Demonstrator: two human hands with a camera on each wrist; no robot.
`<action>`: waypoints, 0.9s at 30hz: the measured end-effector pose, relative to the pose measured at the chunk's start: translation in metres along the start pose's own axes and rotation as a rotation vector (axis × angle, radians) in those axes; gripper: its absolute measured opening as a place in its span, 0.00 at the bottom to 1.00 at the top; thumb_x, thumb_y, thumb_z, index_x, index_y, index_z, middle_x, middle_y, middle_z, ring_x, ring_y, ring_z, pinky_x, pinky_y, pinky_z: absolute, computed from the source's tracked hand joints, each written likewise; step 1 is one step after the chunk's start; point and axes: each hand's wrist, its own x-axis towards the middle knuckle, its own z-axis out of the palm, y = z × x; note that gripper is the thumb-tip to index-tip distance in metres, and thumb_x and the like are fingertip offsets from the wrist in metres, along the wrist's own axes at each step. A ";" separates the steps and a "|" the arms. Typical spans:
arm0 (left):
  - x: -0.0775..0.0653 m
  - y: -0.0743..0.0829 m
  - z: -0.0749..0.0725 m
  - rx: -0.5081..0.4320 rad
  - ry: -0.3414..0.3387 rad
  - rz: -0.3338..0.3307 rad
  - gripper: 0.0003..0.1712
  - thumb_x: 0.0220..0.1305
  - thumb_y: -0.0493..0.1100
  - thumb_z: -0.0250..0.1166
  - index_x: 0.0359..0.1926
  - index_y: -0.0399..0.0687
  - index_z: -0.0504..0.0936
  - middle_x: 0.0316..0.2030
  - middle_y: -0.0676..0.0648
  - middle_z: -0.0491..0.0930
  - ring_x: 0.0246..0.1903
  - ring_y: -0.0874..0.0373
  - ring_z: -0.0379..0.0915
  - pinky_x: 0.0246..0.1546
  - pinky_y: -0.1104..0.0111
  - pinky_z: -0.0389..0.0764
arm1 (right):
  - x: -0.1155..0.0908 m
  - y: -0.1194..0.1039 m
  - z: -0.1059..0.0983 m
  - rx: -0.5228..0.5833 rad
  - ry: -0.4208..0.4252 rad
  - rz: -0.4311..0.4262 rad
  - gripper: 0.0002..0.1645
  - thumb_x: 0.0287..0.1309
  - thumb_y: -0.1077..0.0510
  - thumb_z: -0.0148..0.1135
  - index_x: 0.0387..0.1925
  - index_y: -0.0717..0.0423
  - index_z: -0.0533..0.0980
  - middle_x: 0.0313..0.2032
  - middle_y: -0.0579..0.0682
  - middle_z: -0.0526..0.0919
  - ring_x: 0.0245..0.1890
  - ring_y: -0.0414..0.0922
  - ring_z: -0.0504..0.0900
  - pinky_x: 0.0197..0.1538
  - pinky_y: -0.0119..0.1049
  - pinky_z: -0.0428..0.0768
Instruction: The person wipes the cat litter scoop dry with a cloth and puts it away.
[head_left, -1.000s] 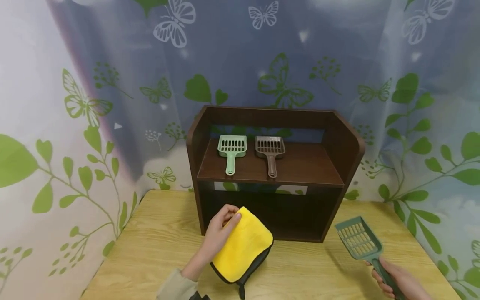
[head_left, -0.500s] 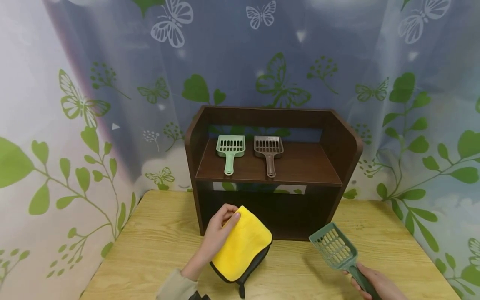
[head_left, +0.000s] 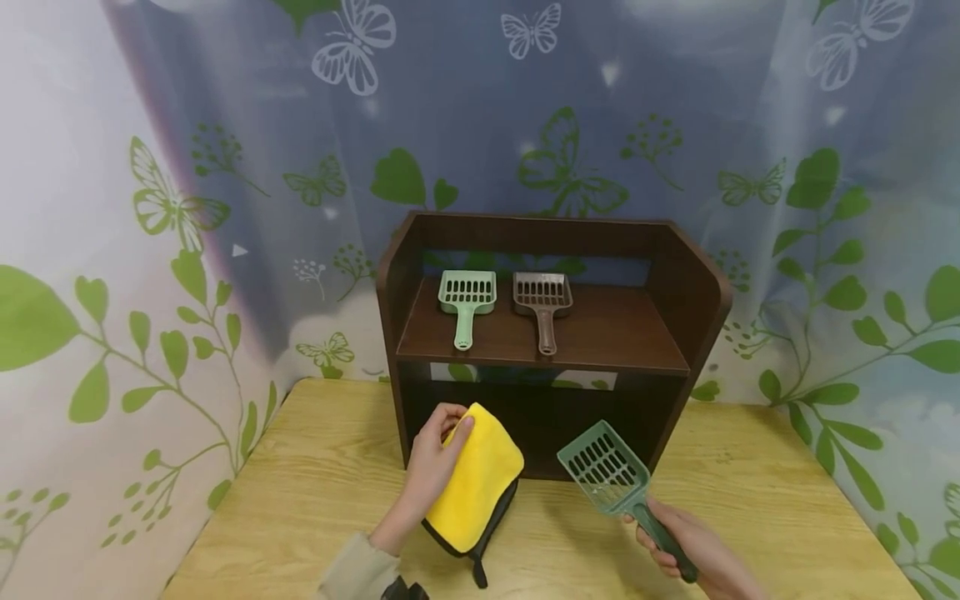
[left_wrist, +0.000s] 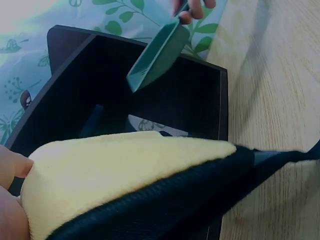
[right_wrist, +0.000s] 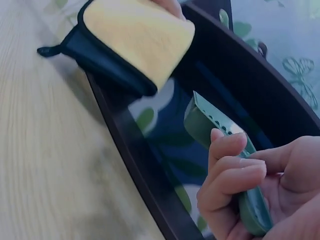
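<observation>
above table (head_left: 315, 467), dark-green scoop (head_left: 636, 502) aslant, leftward

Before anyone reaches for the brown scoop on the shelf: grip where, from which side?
Brown scoop: likely best by the handle, from the front. It is narrow and points toward the shelf's open front edge, while the wide slotted head lies farther back.

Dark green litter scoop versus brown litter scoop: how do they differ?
The dark green litter scoop is held in the right hand; the brown litter scoop lies on the upper shelf.
In the head view, the dark green litter scoop slants, handle toward lower right; the brown litter scoop's handle points nearly straight down.
Both have slotted heads.
</observation>
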 end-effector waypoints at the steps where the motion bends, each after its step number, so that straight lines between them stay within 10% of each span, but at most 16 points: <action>1: 0.001 -0.001 0.000 0.014 0.005 -0.003 0.16 0.76 0.46 0.60 0.52 0.38 0.79 0.45 0.41 0.85 0.40 0.54 0.79 0.41 0.72 0.80 | 0.004 -0.003 0.005 0.004 0.011 -0.003 0.27 0.82 0.42 0.34 0.50 0.57 0.74 0.26 0.41 0.71 0.20 0.33 0.65 0.26 0.27 0.68; 13: 0.008 0.003 -0.003 0.156 0.117 0.082 0.13 0.74 0.46 0.63 0.50 0.42 0.83 0.39 0.45 0.85 0.34 0.57 0.79 0.32 0.73 0.80 | 0.045 -0.027 0.053 -0.034 0.033 -0.029 0.31 0.81 0.41 0.37 0.48 0.63 0.75 0.24 0.41 0.71 0.20 0.33 0.65 0.25 0.25 0.69; 21: 0.017 0.024 0.003 0.431 0.387 0.578 0.10 0.62 0.37 0.73 0.44 0.41 0.83 0.37 0.46 0.82 0.34 0.54 0.78 0.34 0.64 0.83 | 0.064 -0.033 0.074 -0.013 0.024 -0.057 0.32 0.82 0.43 0.35 0.56 0.67 0.72 0.27 0.42 0.73 0.21 0.32 0.67 0.25 0.24 0.70; 27: 0.014 0.033 0.020 0.585 0.258 0.844 0.15 0.54 0.38 0.78 0.44 0.46 0.86 0.35 0.49 0.82 0.33 0.56 0.77 0.33 0.69 0.81 | 0.072 -0.040 0.090 -0.015 0.011 -0.100 0.30 0.82 0.42 0.36 0.52 0.63 0.74 0.27 0.42 0.72 0.19 0.32 0.66 0.22 0.23 0.67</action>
